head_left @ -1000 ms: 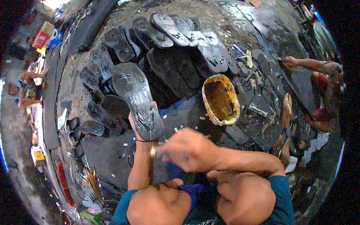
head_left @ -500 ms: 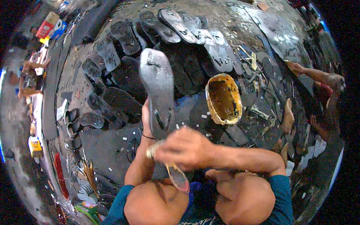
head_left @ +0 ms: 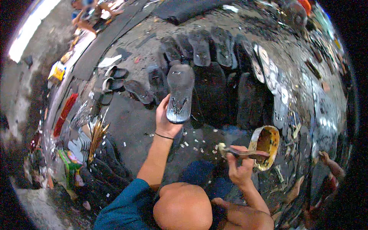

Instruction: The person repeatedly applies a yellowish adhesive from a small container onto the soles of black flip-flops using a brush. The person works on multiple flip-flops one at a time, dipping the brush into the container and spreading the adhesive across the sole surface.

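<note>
My left hand [head_left: 167, 122] grips a dark sandal sole [head_left: 180, 86] by its near end and left edge, holding it up with one face toward me. That face has a wet-looking shine at the near end, a V-shaped mark above it and a small slit near the far end. In my right hand [head_left: 241, 170] is a brush [head_left: 249, 153], lying sideways between thumb and fingers. Its pale tip points left and its dark reddish handle end reaches over an oval yellow tub [head_left: 274, 143]. The tub's inner wall is stained brown and black.
Several dark soles [head_left: 199, 48] lie in an arc beyond my hands. Large black sheets [head_left: 209, 92] lie inside it. Pale scraps litter the dark mat. A bundle of sticks [head_left: 97, 138] and a red strip [head_left: 66, 115] are at left. Another person [head_left: 90, 17] sits far left.
My right hand with the brush has moved away from the sole, rightward to beside the tub. The sole is held farther out from my body. The view has turned left.
</note>
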`<state>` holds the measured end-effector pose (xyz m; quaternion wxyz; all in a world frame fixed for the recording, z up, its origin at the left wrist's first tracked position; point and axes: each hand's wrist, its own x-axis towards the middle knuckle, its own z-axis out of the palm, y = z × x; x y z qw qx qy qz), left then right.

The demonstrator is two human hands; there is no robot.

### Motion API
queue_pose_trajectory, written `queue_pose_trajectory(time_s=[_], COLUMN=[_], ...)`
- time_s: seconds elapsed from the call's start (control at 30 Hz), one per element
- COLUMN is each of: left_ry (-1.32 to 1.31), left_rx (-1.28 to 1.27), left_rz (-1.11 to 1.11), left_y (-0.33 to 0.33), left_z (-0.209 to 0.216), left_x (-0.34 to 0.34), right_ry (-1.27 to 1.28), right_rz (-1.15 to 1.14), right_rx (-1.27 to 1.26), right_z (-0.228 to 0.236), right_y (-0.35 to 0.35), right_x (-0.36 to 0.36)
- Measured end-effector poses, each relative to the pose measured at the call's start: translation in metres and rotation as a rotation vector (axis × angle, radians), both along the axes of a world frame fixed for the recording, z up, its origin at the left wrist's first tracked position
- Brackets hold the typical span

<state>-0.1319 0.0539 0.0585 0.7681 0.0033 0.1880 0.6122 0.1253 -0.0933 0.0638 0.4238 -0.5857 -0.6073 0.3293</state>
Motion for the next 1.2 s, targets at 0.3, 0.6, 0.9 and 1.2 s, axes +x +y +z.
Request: queue_pose_trajectory(time_s=[0.3, 0.6, 0.9, 1.2], left_ry=[0.403, 1.590, 2.099, 2.048], left_rx=[0.081, 0.188, 0.510, 0.728], left_rz=[0.475, 0.224, -0.493, -0.461], left_y=[0.140, -0.022, -0.193, -0.190], left_z=[-0.054, -0.120, -0.098, -0.136], left_x=[-0.146, -0.137, -0.020, 0.015], right_ry=[-0.172, -0.035, -0.745, -0.833], right_rz=[-0.024, -0.374, -0.417, -0.260], right_rx=[-0.066, -0.166, -0.004, -0.575], right_z=[-0.030, -0.022, -0.079, -0.016], right_y=[-0.031, -0.017, 0.031, -0.059], right_x=[0.029, 0.057, 0.144, 0.164])
